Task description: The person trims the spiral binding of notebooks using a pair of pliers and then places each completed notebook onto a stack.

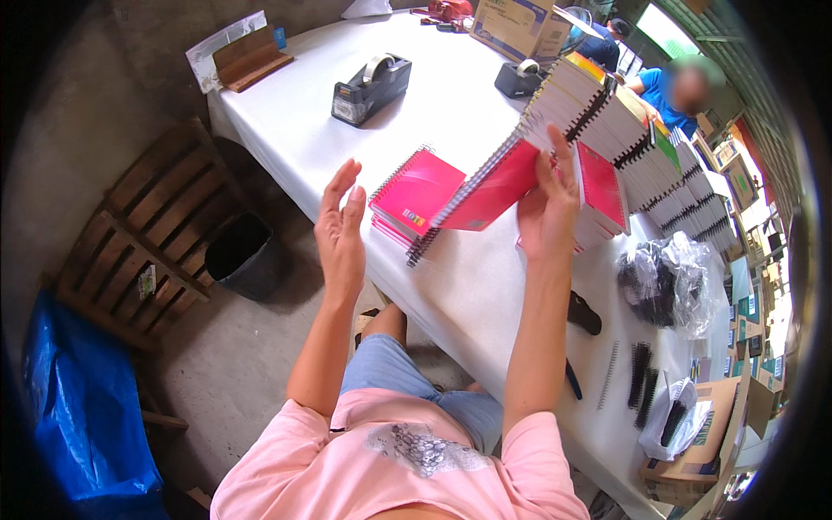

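Note:
My right hand (551,208) has its thumb against the right edge of a red spiral notebook (487,192), its fingers raised beside it. The notebook is tilted, with its coil edge running from lower left to upper right. My left hand (341,227) is raised at the table's edge, fingers apart and nothing in it. Between the hands, a small stack of red spiral notebooks (418,186) lies on the table, partly covered by the tilted one. Another stack of red notebooks (601,189) stands just right of my right hand.
Tall piles of spiral-bound notebooks (631,130) stand at the right. Tape dispensers (373,90) sit farther back on the white-covered table (303,104). Black binding coils (641,373) and a clear plastic bag (672,282) lie at right. A dark bucket (247,257) stands left; a person (672,95) is beyond.

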